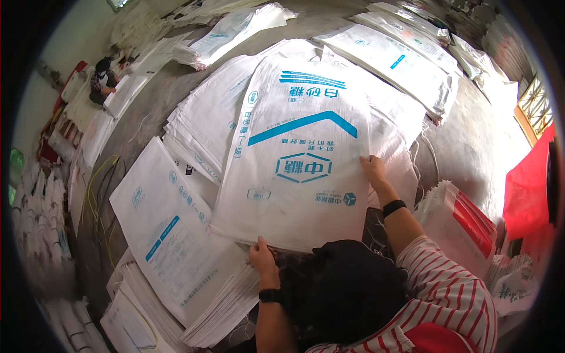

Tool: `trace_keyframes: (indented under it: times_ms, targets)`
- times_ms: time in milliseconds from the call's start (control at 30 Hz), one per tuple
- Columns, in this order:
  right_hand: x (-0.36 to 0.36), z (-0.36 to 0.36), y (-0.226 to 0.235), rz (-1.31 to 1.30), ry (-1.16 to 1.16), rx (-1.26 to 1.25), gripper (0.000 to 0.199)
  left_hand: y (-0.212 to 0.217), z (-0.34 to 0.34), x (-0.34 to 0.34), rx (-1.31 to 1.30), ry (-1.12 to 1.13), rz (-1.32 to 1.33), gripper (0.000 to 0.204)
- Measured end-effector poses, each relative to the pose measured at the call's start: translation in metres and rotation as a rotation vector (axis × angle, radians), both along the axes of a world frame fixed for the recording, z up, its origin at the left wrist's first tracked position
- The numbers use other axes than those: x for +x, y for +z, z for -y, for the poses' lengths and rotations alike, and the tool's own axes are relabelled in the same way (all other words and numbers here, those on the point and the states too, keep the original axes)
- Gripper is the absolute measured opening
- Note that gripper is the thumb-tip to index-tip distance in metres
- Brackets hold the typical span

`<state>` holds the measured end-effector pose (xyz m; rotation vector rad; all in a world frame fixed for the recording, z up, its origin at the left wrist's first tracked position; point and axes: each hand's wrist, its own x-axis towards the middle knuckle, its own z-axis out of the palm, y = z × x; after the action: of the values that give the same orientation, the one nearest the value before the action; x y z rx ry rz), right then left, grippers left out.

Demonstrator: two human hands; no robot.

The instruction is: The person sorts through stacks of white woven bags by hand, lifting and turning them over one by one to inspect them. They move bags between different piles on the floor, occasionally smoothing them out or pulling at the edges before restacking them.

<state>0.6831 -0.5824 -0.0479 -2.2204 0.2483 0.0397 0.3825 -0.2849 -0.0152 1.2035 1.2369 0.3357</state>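
Observation:
A large flat white woven sack with blue print lies spread in front of me, its near edge toward my body. My left hand is closed on the near edge, left of its middle. Farther up, my right hand grips the right edge, the thumb side on top. Beneath and beyond that sack, more white sacks fan out in a pile. Close to my left hand stands a thick stack of similar sacks, its top one printed in blue. Fingers under the sack are hidden.
Other sack stacks lie on the grey floor, at the far left and far right. A red-and-white bundle stands right of my right arm. Loose cords lie at left. Another person crouches at far left.

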Motion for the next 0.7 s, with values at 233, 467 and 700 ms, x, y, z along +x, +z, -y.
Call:
trace_keyframes:
  times_ms: [233,467,700]
  targets:
    - [0.000,-0.003,0.006,-0.044,-0.004,0.015,0.047,-0.006,-0.007,0.002,-0.010,0.023,-0.023,0.029]
    - [0.001,-0.008,0.000,-0.036,0.018,0.003,0.044,-0.033,-0.021,-0.003,0.019,-0.027,-0.027,0.029]
    - [0.002,-0.002,-0.012,-0.069,0.012,0.016,0.045,-0.023,-0.003,-0.010,-0.383,0.214,0.494,0.025]
